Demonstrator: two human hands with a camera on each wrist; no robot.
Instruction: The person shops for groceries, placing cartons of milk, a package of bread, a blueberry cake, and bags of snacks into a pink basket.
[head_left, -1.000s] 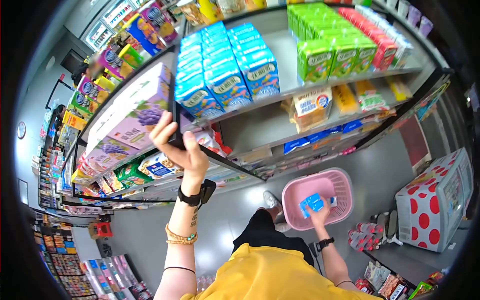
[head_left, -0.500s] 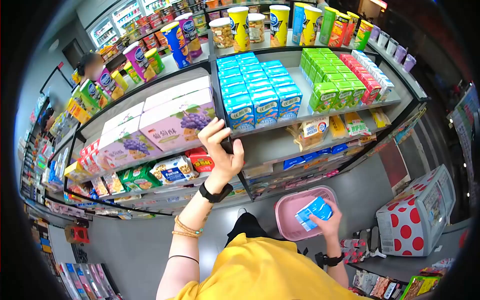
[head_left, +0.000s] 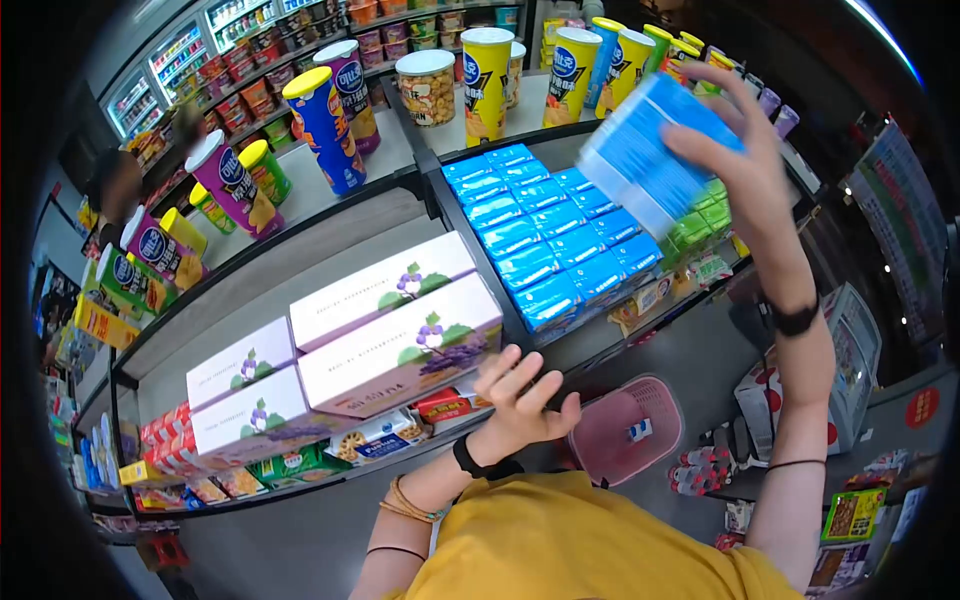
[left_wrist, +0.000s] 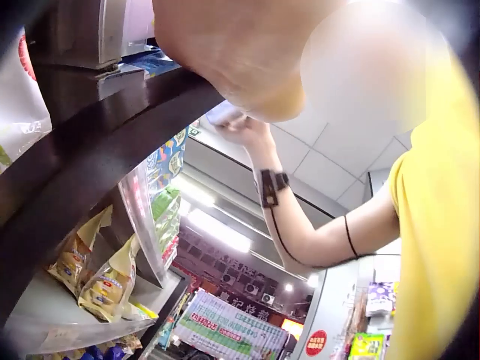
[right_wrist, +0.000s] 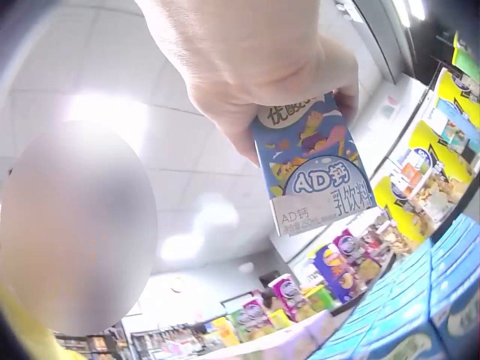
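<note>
My right hand (head_left: 755, 175) grips a blue drink carton (head_left: 660, 150), raised above the shelf. In the right wrist view the carton's printed front (right_wrist: 315, 165) faces the camera, its upper end hidden by the hand. Rows of matching blue cartons (head_left: 555, 235) stand just below and left of it on the shelf. My left hand (head_left: 525, 405) is at the shelf's front edge, by the purple grape-print boxes (head_left: 400, 345), fingers loosely bent and holding nothing. On the floor below, a pink basket (head_left: 598, 425) has a small blue-and-white item (head_left: 640, 430) inside.
Yellow snack canisters (head_left: 486, 85) and a tub of nuts (head_left: 425, 85) line the top ledge. Green cartons (head_left: 700, 225) stand right of the blue ones. Bundled bottles (head_left: 697, 470) and a glass-topped freezer (head_left: 855, 350) are at the right. Another person stands at the far left.
My right hand has lifted the blue carton from the basket up over the shelf. My left hand has come off the shelf's black post and lowered slightly. The head view has shifted closer to the shelf.
</note>
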